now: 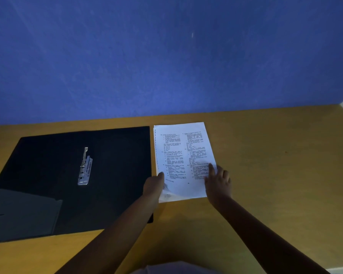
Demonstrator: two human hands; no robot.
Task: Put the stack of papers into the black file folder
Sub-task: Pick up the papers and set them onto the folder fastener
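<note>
A black file folder (107, 175) is lying open and flat on the wooden table (275, 175), filling the 9 o'clock side of the view. A metal spring clip (85, 167) is sitting near the fold of the folder, its lever pointing toward 12 o'clock. A clear inner pocket (22, 214) is covering the folder's corner at 8 o'clock.

The stack of papers (183, 161), printed in two columns of small text, is lying on the table just beside the folder's 3 o'clock edge, not inside it. The left hand (153, 184) is gripping the stack's near corner at 7 o'clock, thumb on top and fingers tucked under, with the lower sheets curling up there. The right hand (218, 182) is closing on the stack's 4 o'clock edge, thumb pressing on the top page; its other fingers are lying along the edge, and whether they are reaching under is unclear.

A blue wall (166, 56) is rising behind the table at 12 o'clock.
</note>
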